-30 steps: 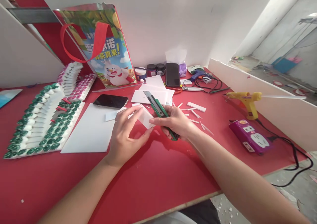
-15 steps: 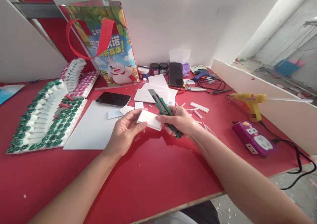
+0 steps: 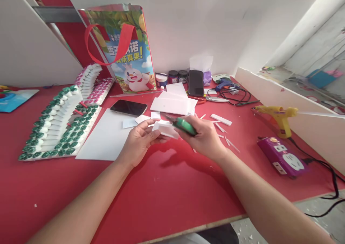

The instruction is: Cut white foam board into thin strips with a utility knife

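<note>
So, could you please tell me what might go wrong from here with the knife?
The knife in the right hand has its blade out near the left hand, so a slip might cut it. The small white piece seems held above the table, not braced on it, so it could shift under the blade.

"What is on the left of the table (image 3: 161, 200)?"
"The big model (image 3: 59, 129), with the small model (image 3: 94, 92) behind it. The sheet (image 3: 99, 139) lies to its right, and a phone (image 3: 128, 108) lies at the sheet's far edge."
"And at the back?"
"The bag (image 3: 130, 82) stands there. Right of it are the jars (image 3: 173, 76), then another phone (image 3: 196, 82)."
"What about the right side?"
"The glue gun (image 3: 280, 116) is behind the socket box (image 3: 281, 157). Strips (image 3: 221, 119) lie left of them."
"And the middle?"
"A card (image 3: 165, 129) is between the left hand (image 3: 140, 138) and the right hand (image 3: 206, 134). The knife (image 3: 186, 126) is in the right hand."
</note>
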Action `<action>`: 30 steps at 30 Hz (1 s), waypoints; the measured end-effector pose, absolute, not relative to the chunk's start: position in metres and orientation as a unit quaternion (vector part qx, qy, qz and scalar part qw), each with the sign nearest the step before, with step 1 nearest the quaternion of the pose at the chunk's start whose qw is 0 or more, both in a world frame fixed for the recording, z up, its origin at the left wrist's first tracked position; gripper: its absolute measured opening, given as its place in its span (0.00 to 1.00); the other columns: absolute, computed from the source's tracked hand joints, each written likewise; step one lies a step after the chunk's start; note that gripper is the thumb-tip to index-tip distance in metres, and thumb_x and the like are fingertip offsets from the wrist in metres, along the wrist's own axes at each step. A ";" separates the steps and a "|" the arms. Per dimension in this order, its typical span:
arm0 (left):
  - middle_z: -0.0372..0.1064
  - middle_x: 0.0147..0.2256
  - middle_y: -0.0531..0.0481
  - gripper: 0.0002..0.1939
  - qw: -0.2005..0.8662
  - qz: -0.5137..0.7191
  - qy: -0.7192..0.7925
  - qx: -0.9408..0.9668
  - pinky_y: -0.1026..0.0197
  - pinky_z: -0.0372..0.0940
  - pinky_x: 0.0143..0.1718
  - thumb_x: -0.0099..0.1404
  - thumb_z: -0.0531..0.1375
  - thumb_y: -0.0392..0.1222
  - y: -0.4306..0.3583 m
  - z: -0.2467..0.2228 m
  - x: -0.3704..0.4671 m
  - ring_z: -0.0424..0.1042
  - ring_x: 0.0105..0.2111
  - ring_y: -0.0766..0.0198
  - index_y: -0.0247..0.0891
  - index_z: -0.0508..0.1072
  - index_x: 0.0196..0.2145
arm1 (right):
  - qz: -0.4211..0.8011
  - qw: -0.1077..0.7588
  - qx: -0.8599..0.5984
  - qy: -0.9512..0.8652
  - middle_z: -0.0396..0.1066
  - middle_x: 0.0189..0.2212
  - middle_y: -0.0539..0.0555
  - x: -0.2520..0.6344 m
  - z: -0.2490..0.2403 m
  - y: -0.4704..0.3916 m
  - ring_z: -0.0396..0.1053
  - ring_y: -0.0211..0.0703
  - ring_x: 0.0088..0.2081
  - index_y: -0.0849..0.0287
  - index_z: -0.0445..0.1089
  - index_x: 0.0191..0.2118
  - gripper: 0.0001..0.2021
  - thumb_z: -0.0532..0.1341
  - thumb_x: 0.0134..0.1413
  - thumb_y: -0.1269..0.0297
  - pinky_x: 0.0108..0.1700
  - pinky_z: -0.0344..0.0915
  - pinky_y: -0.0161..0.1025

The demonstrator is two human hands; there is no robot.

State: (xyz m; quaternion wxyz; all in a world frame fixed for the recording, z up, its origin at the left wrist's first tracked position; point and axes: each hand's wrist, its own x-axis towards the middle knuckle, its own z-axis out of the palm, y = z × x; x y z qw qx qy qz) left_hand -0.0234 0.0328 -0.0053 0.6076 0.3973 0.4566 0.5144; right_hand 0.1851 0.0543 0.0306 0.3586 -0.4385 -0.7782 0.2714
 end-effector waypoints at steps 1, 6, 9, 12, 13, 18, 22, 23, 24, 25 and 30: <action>0.77 0.35 0.50 0.25 0.613 0.519 0.452 0.388 0.54 0.73 0.42 0.56 0.70 0.46 0.033 -0.005 -0.023 0.78 0.33 0.60 0.37 0.69 0.48 | 0.254 0.339 -0.422 -0.802 0.77 0.33 0.52 0.183 0.029 0.053 0.71 0.39 0.33 0.58 0.73 0.44 0.09 0.60 0.58 0.65 0.38 0.65 0.34; 0.77 0.36 0.50 0.24 0.633 0.538 0.422 0.364 0.56 0.72 0.46 0.58 0.70 0.44 0.034 -0.002 -0.022 0.78 0.37 0.61 0.35 0.69 0.50 | 0.260 0.338 -0.363 -0.828 0.78 0.38 0.53 0.180 0.019 0.055 0.73 0.40 0.37 0.58 0.73 0.48 0.13 0.59 0.58 0.69 0.42 0.65 0.34; 0.76 0.34 0.52 0.25 0.652 0.526 0.408 0.363 0.57 0.71 0.48 0.60 0.68 0.41 0.033 -0.003 -0.024 0.77 0.38 0.63 0.34 0.69 0.53 | 0.281 0.365 -0.314 -0.830 0.78 0.38 0.53 0.180 0.013 0.059 0.74 0.42 0.37 0.59 0.75 0.46 0.12 0.61 0.56 0.70 0.42 0.66 0.35; 0.76 0.34 0.53 0.26 0.647 0.526 0.403 0.377 0.56 0.71 0.50 0.62 0.67 0.40 0.032 -0.004 -0.025 0.77 0.38 0.63 0.37 0.68 0.57 | 0.353 0.390 -0.349 -0.775 0.77 0.33 0.52 0.178 0.014 0.059 0.73 0.41 0.33 0.59 0.76 0.39 0.07 0.64 0.54 0.66 0.36 0.67 0.36; 0.76 0.34 0.53 0.26 0.639 0.528 0.405 0.384 0.55 0.70 0.50 0.62 0.66 0.41 0.031 -0.005 -0.025 0.77 0.38 0.62 0.38 0.68 0.57 | 0.386 0.413 -0.381 -0.731 0.76 0.31 0.51 0.177 0.016 0.059 0.71 0.40 0.29 0.59 0.75 0.37 0.06 0.65 0.54 0.63 0.33 0.66 0.35; 0.77 0.44 0.45 0.22 0.584 0.546 0.415 0.433 0.52 0.69 0.53 0.64 0.65 0.45 0.029 -0.006 -0.020 0.76 0.47 0.54 0.38 0.72 0.55 | 0.547 0.448 -0.487 -0.512 0.59 0.14 0.41 0.175 0.028 0.061 0.53 0.30 0.14 0.58 0.69 0.33 0.16 0.71 0.46 0.53 0.17 0.53 0.32; 0.75 0.49 0.43 0.19 0.568 0.563 0.404 0.445 0.52 0.67 0.54 0.66 0.63 0.45 0.025 -0.005 -0.013 0.73 0.51 0.52 0.38 0.73 0.53 | 0.621 0.387 -0.483 -0.481 0.63 0.14 0.43 0.174 0.023 0.063 0.56 0.31 0.14 0.59 0.67 0.31 0.20 0.73 0.40 0.51 0.15 0.51 0.31; 0.75 0.50 0.44 0.20 0.573 0.558 0.400 0.447 0.52 0.68 0.53 0.66 0.63 0.46 0.024 -0.004 -0.012 0.73 0.51 0.52 0.38 0.73 0.54 | 0.619 0.392 -0.484 -0.479 0.63 0.15 0.44 0.174 0.021 0.063 0.57 0.31 0.15 0.59 0.66 0.30 0.20 0.74 0.39 0.52 0.16 0.51 0.31; 0.75 0.50 0.44 0.20 0.582 0.551 0.397 0.448 0.52 0.68 0.53 0.67 0.62 0.46 0.023 -0.004 -0.011 0.73 0.51 0.52 0.39 0.73 0.54 | 0.611 0.403 -0.484 -0.479 0.63 0.15 0.44 0.174 0.019 0.064 0.58 0.31 0.16 0.59 0.65 0.28 0.21 0.75 0.37 0.54 0.16 0.52 0.30; 0.74 0.51 0.44 0.20 0.592 0.544 0.393 0.446 0.53 0.68 0.52 0.67 0.62 0.47 0.023 -0.003 -0.010 0.72 0.51 0.52 0.40 0.73 0.55 | 0.602 0.412 -0.483 -0.483 0.63 0.15 0.43 0.174 0.017 0.065 0.58 0.31 0.16 0.59 0.65 0.27 0.21 0.75 0.36 0.54 0.17 0.53 0.30; 0.76 0.47 0.44 0.12 0.648 0.545 0.360 0.392 0.55 0.71 0.45 0.67 0.62 0.45 0.026 -0.001 -0.015 0.74 0.45 0.55 0.38 0.80 0.44 | 0.599 0.406 -0.474 -0.502 0.66 0.17 0.45 0.178 0.018 0.070 0.60 0.31 0.18 0.59 0.66 0.26 0.20 0.76 0.33 0.55 0.18 0.55 0.31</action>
